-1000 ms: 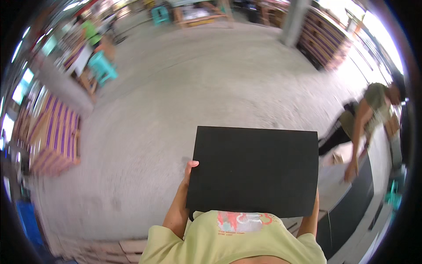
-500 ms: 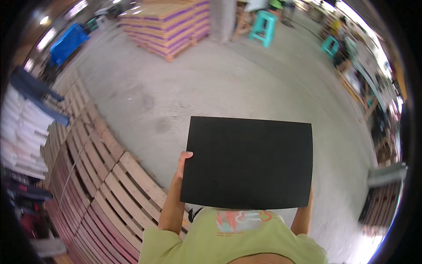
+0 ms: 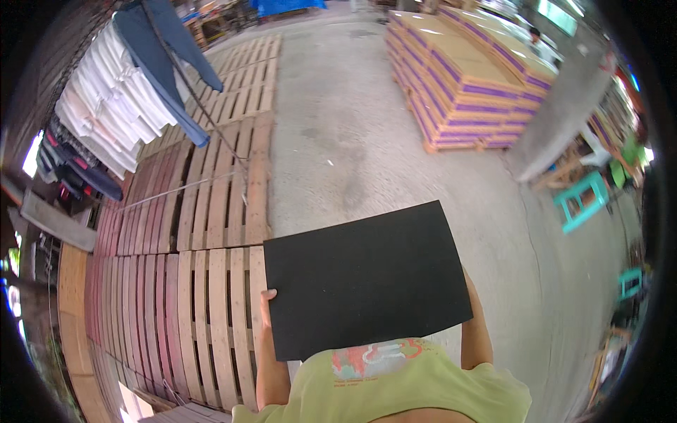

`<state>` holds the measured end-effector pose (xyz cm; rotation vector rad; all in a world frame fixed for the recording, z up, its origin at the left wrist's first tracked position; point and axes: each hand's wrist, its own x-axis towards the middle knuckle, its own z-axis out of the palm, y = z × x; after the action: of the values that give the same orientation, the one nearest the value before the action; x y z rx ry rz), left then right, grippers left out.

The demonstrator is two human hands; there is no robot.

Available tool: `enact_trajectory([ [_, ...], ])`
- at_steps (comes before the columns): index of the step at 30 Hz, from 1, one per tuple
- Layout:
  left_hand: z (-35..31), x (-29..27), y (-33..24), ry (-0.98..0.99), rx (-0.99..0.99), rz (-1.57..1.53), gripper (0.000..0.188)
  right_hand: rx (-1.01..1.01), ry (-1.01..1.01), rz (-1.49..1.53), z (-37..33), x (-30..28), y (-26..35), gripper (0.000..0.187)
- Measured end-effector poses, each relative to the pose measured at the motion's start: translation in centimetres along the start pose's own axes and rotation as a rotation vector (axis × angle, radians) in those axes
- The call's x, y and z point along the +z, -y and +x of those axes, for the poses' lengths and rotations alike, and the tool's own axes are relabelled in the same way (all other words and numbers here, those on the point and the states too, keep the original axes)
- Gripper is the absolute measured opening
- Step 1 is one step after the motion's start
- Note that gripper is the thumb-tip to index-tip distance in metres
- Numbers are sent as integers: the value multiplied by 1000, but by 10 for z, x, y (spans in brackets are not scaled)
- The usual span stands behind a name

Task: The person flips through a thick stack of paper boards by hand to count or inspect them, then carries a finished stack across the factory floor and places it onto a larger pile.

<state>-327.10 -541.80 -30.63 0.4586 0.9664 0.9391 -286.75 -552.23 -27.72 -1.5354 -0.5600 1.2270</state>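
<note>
Recorded grey concrete floor point(image 3: 303, 169) as main support; noted dark stains and a small pale scrap point(image 3: 330, 163) on it. Found flat along left side: slatted bare-wood pallets point(image 3: 218, 296), butted edge to edge with reddish-stained slatted wooden pallets point(image 3: 151, 296). Noted 1 thin pale line point(image 3: 176, 189) across the latter; could not tell rod from cord. Logged farther off, right of centre: block of tan, purple-banded stacked cartons point(image 3: 462, 77) on wooden base point(image 3: 458, 149), just beside grey concrete column point(image 3: 564, 120). Counted 2 turquoise plastic stools point(image 3: 599, 187) standing at right.
</note>
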Motion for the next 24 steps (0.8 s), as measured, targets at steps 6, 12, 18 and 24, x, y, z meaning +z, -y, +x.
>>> enact_trajectory([
  [6,184,55,-50,-89,43,-33,61,-69,138,-51,254,14,56,42],
  [12,378,150,-133,-83,-21,31,59,129,15,-46,441,-10,130,42],
  [18,601,293,-233,16,-118,43,61,45,-46,16,627,2,229,41],
  [24,807,398,-306,83,-108,17,61,23,-6,61,859,15,339,41],
])
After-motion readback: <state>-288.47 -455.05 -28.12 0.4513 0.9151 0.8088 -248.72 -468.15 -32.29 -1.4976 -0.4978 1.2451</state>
